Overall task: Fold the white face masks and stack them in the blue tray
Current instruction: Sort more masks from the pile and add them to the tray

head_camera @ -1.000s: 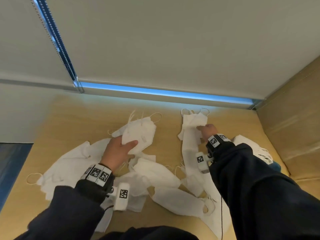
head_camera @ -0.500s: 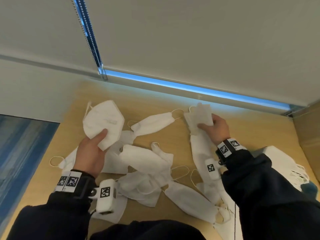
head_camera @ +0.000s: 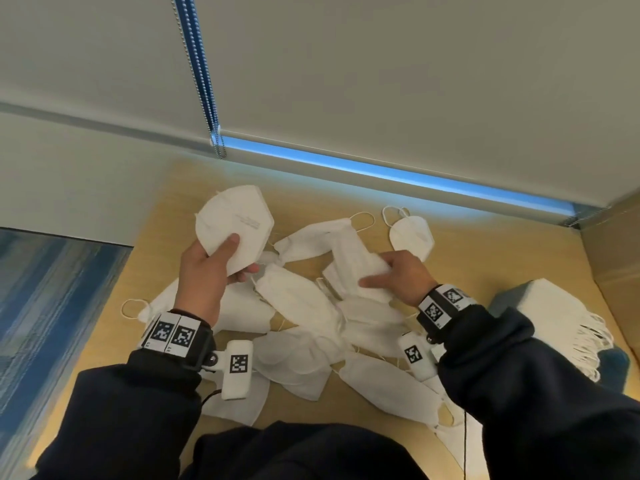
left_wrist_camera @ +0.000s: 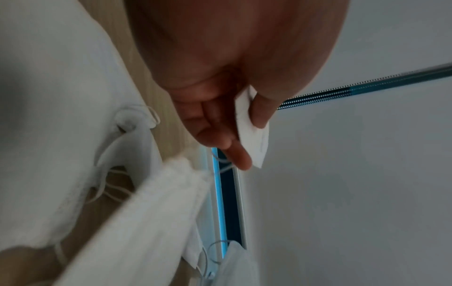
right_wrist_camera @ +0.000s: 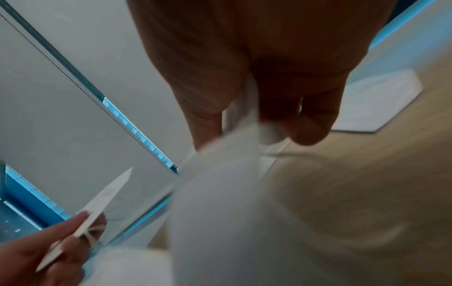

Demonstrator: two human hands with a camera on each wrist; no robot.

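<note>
My left hand (head_camera: 221, 261) pinches a folded white mask (head_camera: 233, 223) between thumb and fingers, raised above the table's left side; the left wrist view shows the folded mask (left_wrist_camera: 253, 133) edge-on under the thumb. My right hand (head_camera: 394, 271) grips another white mask (head_camera: 353, 261) at the middle of the table, thumb on top; the right wrist view shows this mask (right_wrist_camera: 220, 193) blurred, hanging from the fingers. Several loose masks (head_camera: 304, 306) lie in a heap below both hands. The blue tray (head_camera: 613, 362) at the right holds a stack of folded masks (head_camera: 557, 317).
A single folded mask (head_camera: 412, 233) lies alone on the wooden table (head_camera: 485, 258) beyond my right hand. A closed roller blind (head_camera: 381, 81) with a bead chain (head_camera: 199, 74) stands behind the table. A cardboard-coloured panel (head_camera: 613, 251) borders the right side.
My right hand has let go of the far mask and moved nearer, taking hold of a mask in the middle of the heap. My left hand keeps the folded mask raised.
</note>
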